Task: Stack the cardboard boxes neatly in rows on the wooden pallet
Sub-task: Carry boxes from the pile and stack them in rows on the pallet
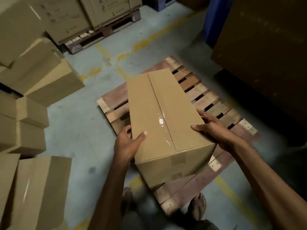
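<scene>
A long brown cardboard box (162, 113), taped along its top seam, is held above the wooden pallet (204, 97) that lies on the floor. My left hand (127, 143) grips the box's near left edge, thumb on top and fingers curled down its side. On the near right edge my right hand (214, 128) holds the box, thumb over the top and fingers along the side. No other box shows on the pallet. I cannot tell whether the box's far end touches the slats.
Several loose cardboard boxes (33, 77) are piled along the left. A second pallet loaded with cartons (93, 15) stands at the back. A large dark brown stack (265, 52) rises on the right beside a blue object (216, 19). My feet stand at the pallet's near corner.
</scene>
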Motion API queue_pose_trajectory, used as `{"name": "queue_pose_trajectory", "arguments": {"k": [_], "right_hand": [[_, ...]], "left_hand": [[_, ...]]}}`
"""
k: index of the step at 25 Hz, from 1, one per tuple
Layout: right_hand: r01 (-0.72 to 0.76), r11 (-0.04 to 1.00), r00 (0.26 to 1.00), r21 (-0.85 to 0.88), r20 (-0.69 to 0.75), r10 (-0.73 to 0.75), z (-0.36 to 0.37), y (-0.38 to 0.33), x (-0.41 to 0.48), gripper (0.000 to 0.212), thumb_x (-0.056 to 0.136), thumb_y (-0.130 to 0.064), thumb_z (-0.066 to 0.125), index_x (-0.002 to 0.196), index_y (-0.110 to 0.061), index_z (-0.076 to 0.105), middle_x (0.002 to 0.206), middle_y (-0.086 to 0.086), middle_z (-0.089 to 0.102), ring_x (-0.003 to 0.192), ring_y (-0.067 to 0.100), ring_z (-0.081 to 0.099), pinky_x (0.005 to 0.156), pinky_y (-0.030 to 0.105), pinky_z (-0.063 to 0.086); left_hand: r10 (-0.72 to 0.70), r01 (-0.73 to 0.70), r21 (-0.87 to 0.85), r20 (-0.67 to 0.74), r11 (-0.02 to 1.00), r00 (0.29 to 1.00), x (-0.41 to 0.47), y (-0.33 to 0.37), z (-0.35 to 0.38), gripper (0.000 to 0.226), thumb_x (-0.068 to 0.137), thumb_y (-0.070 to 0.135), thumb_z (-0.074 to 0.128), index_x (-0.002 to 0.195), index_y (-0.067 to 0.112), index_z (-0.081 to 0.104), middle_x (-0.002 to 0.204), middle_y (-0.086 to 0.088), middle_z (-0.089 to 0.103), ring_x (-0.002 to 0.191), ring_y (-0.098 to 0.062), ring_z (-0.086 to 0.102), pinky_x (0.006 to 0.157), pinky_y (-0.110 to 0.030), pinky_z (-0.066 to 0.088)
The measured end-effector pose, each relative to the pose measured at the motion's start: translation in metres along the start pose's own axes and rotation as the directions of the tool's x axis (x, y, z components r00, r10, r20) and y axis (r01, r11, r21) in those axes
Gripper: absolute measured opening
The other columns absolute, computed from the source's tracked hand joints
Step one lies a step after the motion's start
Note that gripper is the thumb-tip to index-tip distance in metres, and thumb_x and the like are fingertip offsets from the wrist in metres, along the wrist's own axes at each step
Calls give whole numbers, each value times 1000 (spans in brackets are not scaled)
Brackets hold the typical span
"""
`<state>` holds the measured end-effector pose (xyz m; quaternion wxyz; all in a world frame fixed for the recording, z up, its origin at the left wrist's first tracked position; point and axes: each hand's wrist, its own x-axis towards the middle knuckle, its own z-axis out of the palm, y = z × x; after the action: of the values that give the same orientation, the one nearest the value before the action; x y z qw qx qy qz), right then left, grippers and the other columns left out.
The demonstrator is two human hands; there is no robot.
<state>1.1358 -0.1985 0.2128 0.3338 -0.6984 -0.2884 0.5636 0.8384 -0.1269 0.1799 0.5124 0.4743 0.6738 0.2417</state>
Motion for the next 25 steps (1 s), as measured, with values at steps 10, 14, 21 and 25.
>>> {"name": "queue_pose_trajectory", "arguments": {"k": [10, 14, 21, 25], "right_hand": [[40, 993, 999, -111, 13, -38, -103, -19, 42, 70, 96, -9, 64, 156, -31, 36, 132, -16, 43, 125, 7, 36, 105, 26, 25], [19, 987, 1000, -160, 8, -18, -126, -24, 105, 71, 95, -12, 66, 158, -31, 37, 155, -7, 39, 139, 15, 36, 117, 36, 24], [-59, 983, 997, -176, 28, 65, -153, -48, 212, 75, 95, -17, 69, 159, -33, 34, 164, -2, 30, 144, 18, 33, 119, 38, 22], [-70, 979, 997, -194, 30, 77, -168, -66, 248, 76, 94, -19, 71, 158, -38, 35, 165, -4, 29, 146, 21, 33, 122, 41, 22]], "left_hand": [[75, -69, 56, -118, 996, 990, -16, 52, 101, 81, 67, 63, 79, 137, 29, 56, 124, 9, 72, 110, -14, 69, 99, -45, 55], [66, -57, 91, -100, 994, 993, 36, 66, 131, 72, 71, 63, 78, 132, 32, 59, 122, 9, 73, 109, -14, 69, 97, -45, 56], [-17, 19, 61, -32, 998, 999, 146, 88, 171, 66, 79, 49, 83, 137, 26, 59, 122, 6, 72, 107, -14, 69, 94, -47, 58], [-48, 49, 19, -15, 999, 999, 176, 101, 184, 80, 74, 54, 82, 142, 23, 53, 126, 3, 71, 110, -15, 69, 95, -47, 58]]}}
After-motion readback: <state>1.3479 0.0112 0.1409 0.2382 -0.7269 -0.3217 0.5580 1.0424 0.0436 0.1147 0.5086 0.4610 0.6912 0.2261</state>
